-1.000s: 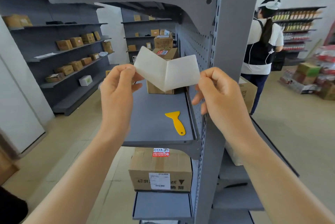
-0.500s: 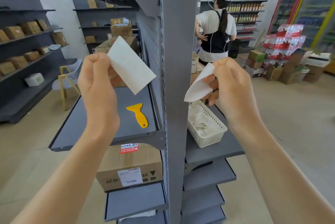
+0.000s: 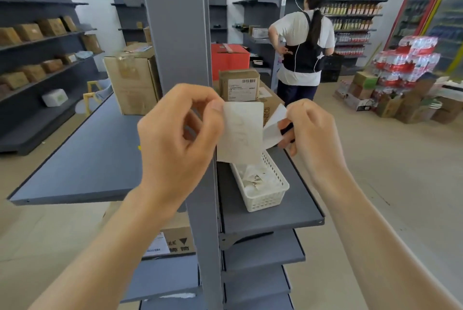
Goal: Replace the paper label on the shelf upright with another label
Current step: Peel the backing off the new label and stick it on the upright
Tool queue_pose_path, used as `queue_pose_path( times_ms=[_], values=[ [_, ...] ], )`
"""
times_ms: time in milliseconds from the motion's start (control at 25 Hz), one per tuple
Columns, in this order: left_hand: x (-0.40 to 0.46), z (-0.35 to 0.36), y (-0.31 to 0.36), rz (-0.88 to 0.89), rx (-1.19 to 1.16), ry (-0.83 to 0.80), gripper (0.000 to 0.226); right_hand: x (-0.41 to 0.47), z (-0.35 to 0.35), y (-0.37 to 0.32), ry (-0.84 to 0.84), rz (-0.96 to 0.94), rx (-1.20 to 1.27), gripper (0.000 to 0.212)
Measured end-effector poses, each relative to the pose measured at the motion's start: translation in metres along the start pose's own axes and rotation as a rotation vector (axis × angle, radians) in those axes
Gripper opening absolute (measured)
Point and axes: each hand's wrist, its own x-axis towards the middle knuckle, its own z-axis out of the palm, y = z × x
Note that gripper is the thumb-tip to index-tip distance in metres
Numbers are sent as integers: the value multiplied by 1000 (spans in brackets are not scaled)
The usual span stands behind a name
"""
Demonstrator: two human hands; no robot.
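**Two paper pieces held at the shelf upright**

The left hand point(image 3: 175, 139) pinches a white paper label point(image 3: 241, 131) by its upper left corner, its grip clamped on the sheet, which hangs flat just right of the grey shelf upright point(image 3: 180, 34). The right hand point(image 3: 313, 129) has its grip closed on a smaller curled white backing strip point(image 3: 274, 125), right of the label. Below them, right of the upright, a white basket point(image 3: 265, 199) sits on the grey shelf point(image 3: 288, 212).

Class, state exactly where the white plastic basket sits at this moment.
In the head view the white plastic basket sits on the grey shelf right of the shelf upright, just below the two hands' papers.
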Motion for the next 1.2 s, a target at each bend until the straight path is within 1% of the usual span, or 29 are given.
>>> queue_pose_path(
  times_ms=[120,240,280,400,520,600,680,720,840,960,1040,1160,1200],
  values=[
    [-11,39,9,76,272,-67,14,24,-21,28,-56,-22,-80,30],
    [-19,72,11,28,442,-162,14,45,-33,56,-93,10,-134,35],
    [-20,79,11,7,467,-187,15,50,-34,64,-105,35,-156,34],
    [-21,96,9,-48,516,-244,16,64,-30,92,-171,117,-269,21],
    [-17,102,4,-84,550,-288,14,75,-18,115,-294,174,-407,21],
    [-14,102,1,-87,573,-319,12,77,-7,125,-363,196,-480,17],
    [-13,102,-3,-97,588,-348,11,79,1,134,-381,208,-536,15],
    [-12,101,-5,-101,594,-354,11,80,5,136,-379,212,-557,18],
    [-13,96,-8,-100,599,-362,10,81,10,134,-349,211,-559,23],
    [-13,92,-8,-83,592,-363,11,79,11,119,-339,203,-464,14],
    [-11,89,-7,-63,580,-356,10,76,10,104,-343,189,-407,14],
    [-7,85,-6,-41,575,-344,10,74,7,87,-347,133,-348,11],
    [-5,83,-6,-40,574,-344,10,74,5,81,-362,95,-337,17]
  ],
)
